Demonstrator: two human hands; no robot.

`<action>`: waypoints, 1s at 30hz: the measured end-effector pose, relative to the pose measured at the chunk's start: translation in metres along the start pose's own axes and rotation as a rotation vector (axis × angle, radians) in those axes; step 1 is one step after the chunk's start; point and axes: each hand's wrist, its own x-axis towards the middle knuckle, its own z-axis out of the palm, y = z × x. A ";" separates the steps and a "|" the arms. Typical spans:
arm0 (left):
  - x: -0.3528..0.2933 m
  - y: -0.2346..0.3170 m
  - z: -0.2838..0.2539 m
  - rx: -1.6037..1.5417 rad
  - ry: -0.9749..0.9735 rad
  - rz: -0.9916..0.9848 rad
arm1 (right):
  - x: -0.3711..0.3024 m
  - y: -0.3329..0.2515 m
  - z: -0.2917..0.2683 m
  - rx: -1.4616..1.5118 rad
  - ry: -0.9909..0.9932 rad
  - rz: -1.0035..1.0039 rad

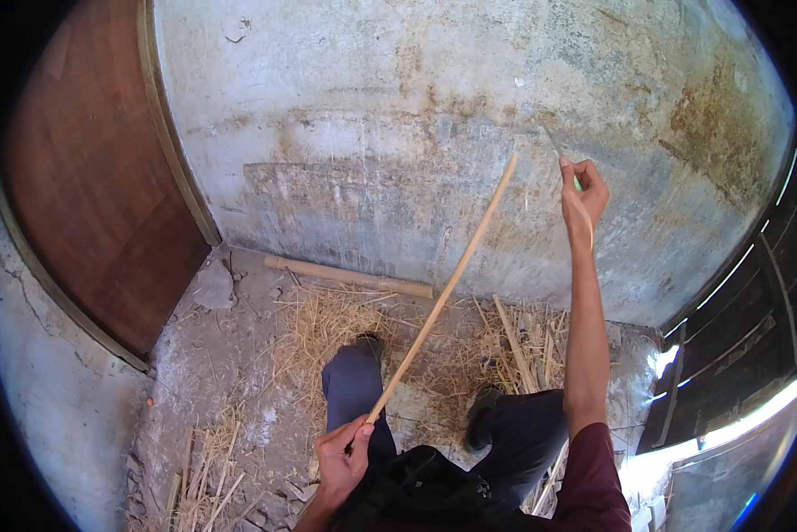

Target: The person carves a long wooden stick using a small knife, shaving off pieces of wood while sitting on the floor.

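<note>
In the near middle of the scene, just above the person's lap, the left hand (343, 454) is closed around the lower end of a long bamboo stick (443, 288), which slants up and to the right toward the stained concrete wall (398, 133), its far tip free in the air. The right hand (583, 197) is raised high at the far right, fingers pinched shut on a thin pale strip (586, 217) that seems to trail down beside the wrist, with a slim blade-like thing (552, 142) poking up from the fist; just what that is, I cannot tell. The stick looks light and stiff, springy along its length and likely to splinter at a split end, so the firm hold belongs low on the shaft where the left hand has it; the strip looks thin, limp and easy to snap, best kept in a fingertip pinch. Counted: one stick in hand, one strip, one thicker pole (349, 277) lying along the foot of the wall, one brown wooden door (97, 177) at the left, and loose straw and several slats (522, 341) scattered over the floor around the two knees.
</note>
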 end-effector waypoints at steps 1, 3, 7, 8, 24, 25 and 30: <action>-0.002 -0.001 -0.003 -0.002 -0.015 -0.065 | 0.005 0.012 -0.006 0.000 -0.004 0.004; 0.003 0.001 -0.009 0.012 -0.015 -0.140 | 0.005 0.025 -0.009 -0.339 -0.390 0.143; 0.015 -0.015 -0.016 0.088 0.011 -0.234 | -0.022 0.063 -0.027 -0.784 -0.842 0.042; 0.019 -0.020 -0.018 0.115 0.037 -0.217 | -0.028 0.068 -0.032 -0.872 -0.885 0.094; 0.061 0.046 -0.008 -0.448 -0.256 -0.258 | -0.176 -0.165 -0.074 0.323 -0.570 0.053; 0.063 0.051 -0.005 -0.446 -0.260 -0.259 | -0.185 -0.175 -0.076 0.341 -0.578 -0.015; 0.068 0.071 0.004 -0.459 -0.363 -0.152 | -0.211 -0.202 -0.081 0.392 -0.706 -0.235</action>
